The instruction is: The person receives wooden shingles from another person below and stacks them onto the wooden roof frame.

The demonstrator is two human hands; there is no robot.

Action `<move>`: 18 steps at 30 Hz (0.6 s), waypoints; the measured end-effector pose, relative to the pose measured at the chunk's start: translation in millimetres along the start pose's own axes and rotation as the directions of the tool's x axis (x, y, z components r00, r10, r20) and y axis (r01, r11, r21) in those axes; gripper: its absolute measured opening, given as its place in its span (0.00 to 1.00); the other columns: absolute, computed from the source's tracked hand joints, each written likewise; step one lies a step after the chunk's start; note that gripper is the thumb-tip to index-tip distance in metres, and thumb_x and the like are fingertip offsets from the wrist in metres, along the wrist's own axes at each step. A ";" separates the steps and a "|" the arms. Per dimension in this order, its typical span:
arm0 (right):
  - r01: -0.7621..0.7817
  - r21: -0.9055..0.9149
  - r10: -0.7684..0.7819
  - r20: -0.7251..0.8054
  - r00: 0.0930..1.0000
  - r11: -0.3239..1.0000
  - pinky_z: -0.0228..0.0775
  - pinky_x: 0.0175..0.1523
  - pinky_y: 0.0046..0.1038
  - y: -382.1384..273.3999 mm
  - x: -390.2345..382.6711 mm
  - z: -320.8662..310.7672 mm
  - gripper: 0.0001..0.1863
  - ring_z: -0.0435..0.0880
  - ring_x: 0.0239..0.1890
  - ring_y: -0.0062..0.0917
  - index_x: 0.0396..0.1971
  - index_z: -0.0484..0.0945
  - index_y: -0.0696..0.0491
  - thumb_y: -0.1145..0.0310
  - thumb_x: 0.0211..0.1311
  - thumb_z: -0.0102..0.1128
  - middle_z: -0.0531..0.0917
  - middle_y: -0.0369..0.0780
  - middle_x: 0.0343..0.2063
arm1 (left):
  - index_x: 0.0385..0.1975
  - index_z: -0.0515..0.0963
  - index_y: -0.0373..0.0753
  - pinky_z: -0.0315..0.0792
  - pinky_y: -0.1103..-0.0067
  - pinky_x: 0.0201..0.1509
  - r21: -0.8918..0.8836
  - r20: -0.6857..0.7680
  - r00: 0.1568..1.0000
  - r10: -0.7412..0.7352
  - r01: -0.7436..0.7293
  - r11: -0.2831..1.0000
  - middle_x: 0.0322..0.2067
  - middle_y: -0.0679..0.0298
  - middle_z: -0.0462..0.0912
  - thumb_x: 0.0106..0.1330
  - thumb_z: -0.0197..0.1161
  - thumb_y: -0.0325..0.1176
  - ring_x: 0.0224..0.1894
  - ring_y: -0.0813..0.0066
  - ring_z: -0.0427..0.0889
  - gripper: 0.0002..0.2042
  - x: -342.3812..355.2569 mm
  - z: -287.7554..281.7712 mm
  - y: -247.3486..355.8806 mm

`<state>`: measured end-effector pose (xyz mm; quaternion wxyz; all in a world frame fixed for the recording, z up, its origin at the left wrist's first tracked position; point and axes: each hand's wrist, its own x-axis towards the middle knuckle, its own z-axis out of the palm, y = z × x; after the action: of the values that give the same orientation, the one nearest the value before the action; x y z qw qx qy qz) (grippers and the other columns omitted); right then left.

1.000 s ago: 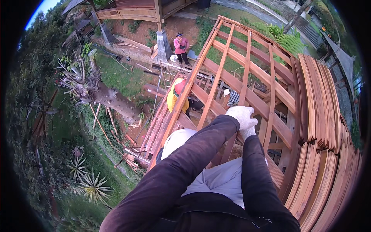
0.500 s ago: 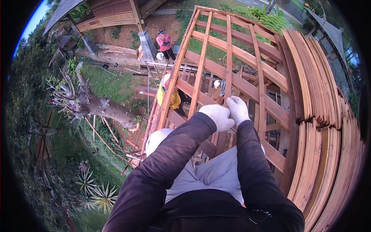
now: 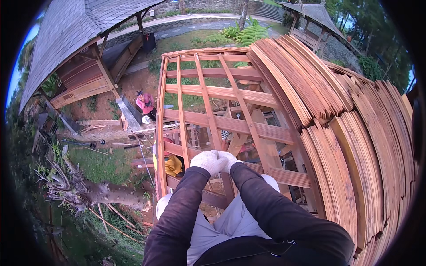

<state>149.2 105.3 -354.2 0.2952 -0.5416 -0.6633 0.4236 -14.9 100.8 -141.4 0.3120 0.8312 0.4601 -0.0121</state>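
- Left hand [image 3: 207, 162] and right hand [image 3: 228, 160], both gloved, are being held together; grip cannot be told.
- Just beyond, four roof battens [image 3: 206, 95] are being seen.
- Three co-workers [image 3: 145, 103] are being seen below, two partly hidden.

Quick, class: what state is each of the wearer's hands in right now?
Left hand: gloved, curled closed; anything inside is hidden.
Right hand: gloved, up against the left; open or closed cannot be told.

Left hand [image 3: 207, 162] and right hand [image 3: 228, 160] together, near centre, over timber frame [image 3: 226, 124]. Stacked boards [image 3: 330, 173] along frame's right side. Tree trunk [image 3: 111, 195] left of frame. Shelter [image 3: 80, 48] far left; person [image 3: 145, 104] between it and frame. Fern [image 3: 253, 36] beyond frame's far edge; pavilion [image 3: 316, 17] far right.
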 end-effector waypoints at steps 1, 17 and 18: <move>0.010 0.040 -0.009 -0.020 1.000 0.999 0.74 0.62 0.37 2.0 -3.9 -2.4 0.20 0.84 0.57 0.41 0.55 0.82 0.48 0.60 0.65 0.63 0.86 0.46 0.54 | 0.45 0.85 0.35 0.76 0.63 0.60 -0.017 0.009 1.000 0.006 -0.006 1.000 0.44 0.41 0.87 0.65 0.55 0.59 0.52 0.46 0.86 0.30 1.9 0.7 1.5; 0.033 -0.195 -0.042 -0.044 0.998 0.980 0.71 0.66 0.29 -48.4 -18.1 -34.3 0.16 0.81 0.60 0.30 0.53 0.80 0.51 0.66 0.67 0.60 0.85 0.41 0.52 | 0.52 0.77 0.40 0.77 0.57 0.58 -0.131 -0.309 0.951 -0.016 -0.026 0.991 0.48 0.44 0.83 0.64 0.61 0.53 0.53 0.44 0.83 0.25 3.6 5.9 6.2; 0.047 -0.203 -0.057 -0.043 0.997 0.978 0.71 0.66 0.29 -44.8 -18.0 -34.3 0.16 0.81 0.60 0.30 0.53 0.80 0.51 0.66 0.67 0.60 0.85 0.41 0.52 | 0.52 0.78 0.40 0.77 0.58 0.58 -0.123 -0.308 0.951 -0.002 -0.037 0.992 0.47 0.44 0.83 0.65 0.61 0.54 0.53 0.44 0.83 0.25 5.3 7.6 4.8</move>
<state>161.7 93.8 -297.5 0.2656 -0.5613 -0.7094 0.3333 -6.1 99.0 -146.8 0.2889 0.8054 0.4955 0.1493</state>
